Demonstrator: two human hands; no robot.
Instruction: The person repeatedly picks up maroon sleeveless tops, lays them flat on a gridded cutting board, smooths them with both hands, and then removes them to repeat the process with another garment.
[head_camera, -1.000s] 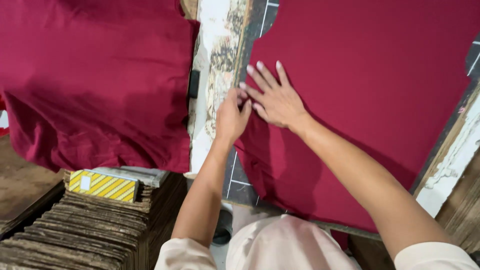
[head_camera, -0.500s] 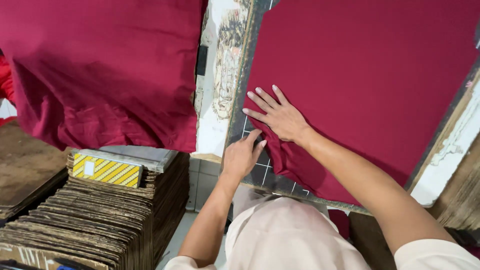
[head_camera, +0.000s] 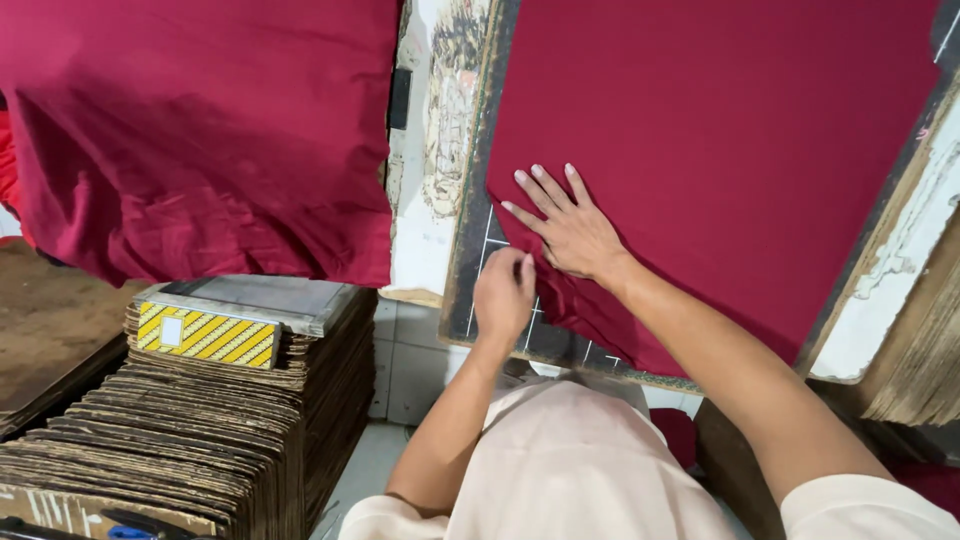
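Observation:
A dark red cloth lies spread flat on a dark board with white grid lines. My right hand rests palm down on the cloth near its lower left edge, fingers spread. My left hand sits just beside it at the cloth's wrinkled lower left corner, fingers curled and pinching the cloth edge over the board.
A second dark red cloth hangs over the table at the left. Below it stands a tall stack of brown cardboard sheets with a yellow striped box on top. A worn white table edge runs between the two cloths.
My left hand moved from the cloth's upper left edge down to its lower corner. My right hand stayed flat on the cloth, which now lies smoother.

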